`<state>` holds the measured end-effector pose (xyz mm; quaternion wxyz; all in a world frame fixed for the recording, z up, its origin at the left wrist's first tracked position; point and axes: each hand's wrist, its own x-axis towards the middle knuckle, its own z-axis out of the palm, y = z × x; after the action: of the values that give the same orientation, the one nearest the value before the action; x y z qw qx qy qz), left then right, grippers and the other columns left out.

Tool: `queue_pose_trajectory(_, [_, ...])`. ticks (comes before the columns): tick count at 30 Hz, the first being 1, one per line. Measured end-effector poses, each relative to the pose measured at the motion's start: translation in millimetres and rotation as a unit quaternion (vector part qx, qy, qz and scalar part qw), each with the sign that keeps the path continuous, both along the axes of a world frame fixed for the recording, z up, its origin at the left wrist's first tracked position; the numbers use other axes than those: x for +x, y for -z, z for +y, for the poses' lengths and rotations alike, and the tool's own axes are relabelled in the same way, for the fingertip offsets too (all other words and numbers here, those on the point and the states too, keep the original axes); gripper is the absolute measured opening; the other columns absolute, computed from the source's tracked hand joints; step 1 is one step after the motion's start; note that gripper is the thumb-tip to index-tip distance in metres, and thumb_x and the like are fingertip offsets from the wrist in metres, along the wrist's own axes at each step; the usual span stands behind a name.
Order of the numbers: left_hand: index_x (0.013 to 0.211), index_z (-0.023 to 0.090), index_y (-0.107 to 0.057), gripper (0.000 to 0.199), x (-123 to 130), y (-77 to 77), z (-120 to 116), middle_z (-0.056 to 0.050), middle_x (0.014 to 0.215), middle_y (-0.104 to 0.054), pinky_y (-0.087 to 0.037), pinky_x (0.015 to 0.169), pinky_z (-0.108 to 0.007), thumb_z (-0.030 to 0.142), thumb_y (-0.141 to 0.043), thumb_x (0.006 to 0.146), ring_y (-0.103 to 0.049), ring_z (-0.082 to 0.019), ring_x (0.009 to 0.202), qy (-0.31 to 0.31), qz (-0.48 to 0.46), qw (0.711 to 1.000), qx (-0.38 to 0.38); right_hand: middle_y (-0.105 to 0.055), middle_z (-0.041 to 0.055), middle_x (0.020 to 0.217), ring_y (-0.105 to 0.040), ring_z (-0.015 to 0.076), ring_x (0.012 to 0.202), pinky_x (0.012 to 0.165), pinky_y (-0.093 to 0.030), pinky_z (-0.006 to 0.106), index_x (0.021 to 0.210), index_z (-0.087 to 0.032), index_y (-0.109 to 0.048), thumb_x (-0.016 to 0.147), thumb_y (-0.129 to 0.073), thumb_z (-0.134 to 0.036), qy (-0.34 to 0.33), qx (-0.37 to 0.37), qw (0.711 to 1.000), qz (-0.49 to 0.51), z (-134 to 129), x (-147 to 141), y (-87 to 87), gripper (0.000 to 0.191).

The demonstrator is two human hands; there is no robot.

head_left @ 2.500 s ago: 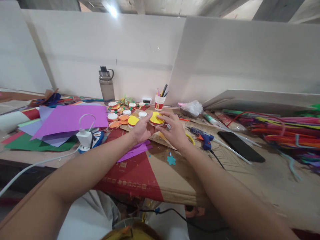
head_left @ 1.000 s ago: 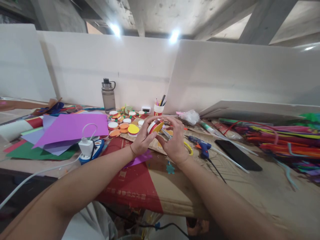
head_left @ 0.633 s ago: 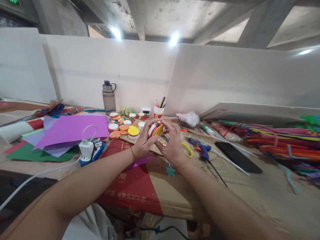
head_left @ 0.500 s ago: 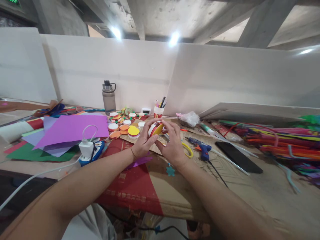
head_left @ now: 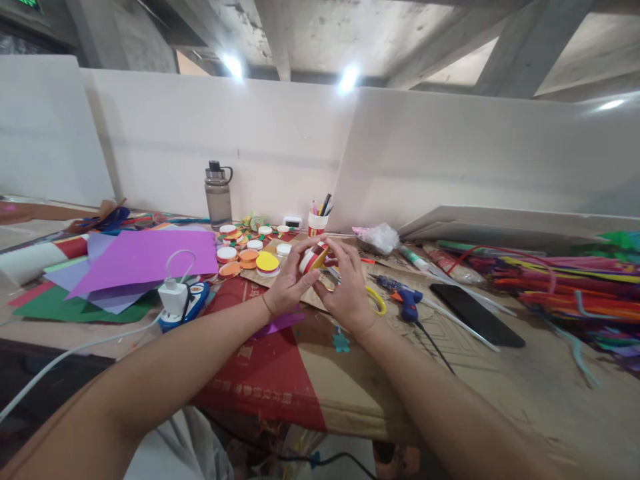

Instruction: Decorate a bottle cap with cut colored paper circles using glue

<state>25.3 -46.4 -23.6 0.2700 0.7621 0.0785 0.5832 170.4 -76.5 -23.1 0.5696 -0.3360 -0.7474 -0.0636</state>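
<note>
Between my hands is a small round paper-cup piece (head_left: pixel 313 259) with a red and white side and a yellow face, held tilted above the cardboard. My left hand (head_left: pixel 291 279) grips it from the left, fingers curled over the top. From the right, my right hand (head_left: pixel 347 283) closes its fingertips on the same piece. Similar round pieces, one with a yellow top (head_left: pixel 267 262) and one orange (head_left: pixel 249 257), lie just left of my hands. Yellow-handled scissors (head_left: pixel 376 301) lie partly hidden behind my right hand.
A blue glue gun (head_left: pixel 410 301) and a black phone (head_left: pixel 475 313) lie to the right, near bundled pipe cleaners (head_left: pixel 560 280). Coloured paper (head_left: pixel 145 263) and a power strip (head_left: pixel 185 308) are at left. A water bottle (head_left: pixel 218 197) and a pen cup (head_left: pixel 318 223) stand behind.
The round piece has turned slightly between my fingers, showing less of its yellow face. Both hands stay in nearly the same place.
</note>
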Motion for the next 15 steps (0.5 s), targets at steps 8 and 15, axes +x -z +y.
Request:
queue_pose_trajectory(8, [0.141, 0.026, -0.039, 0.054, -1.8, 0.6, 1.0, -0.013, 0.149, -0.041, -0.033, 0.113, -0.05, 0.039, -0.054, 0.091, -0.04, -0.028, 0.137, 0.025, 0.014, 0.999, -0.017, -0.044, 0.0147, 0.133, -0.048, 0.0279, 0.121, 0.088, -0.057, 0.046, 0.144, -0.025, -0.034, 0.081, -0.065, -0.022, 0.006, -0.009, 1.0, -0.016, 1.5, 2.2, 0.5, 0.071])
queue_pose_trajectory(15, [0.14, 0.026, -0.045, 0.046, -0.8, -0.2, 1.6, -0.009, 0.151, -0.041, -0.025, 0.118, -0.046, 0.036, -0.046, 0.095, -0.036, -0.025, 0.141, 0.056, 0.006, 0.995, -0.08, -0.045, 0.0155, 0.128, -0.052, 0.0268, 0.115, 0.083, -0.059, 0.043, 0.143, -0.024, -0.037, 0.079, -0.066, -0.019, 0.009, -0.008, 1.0, 0.004, 6.1, 5.2, 0.1, 0.07])
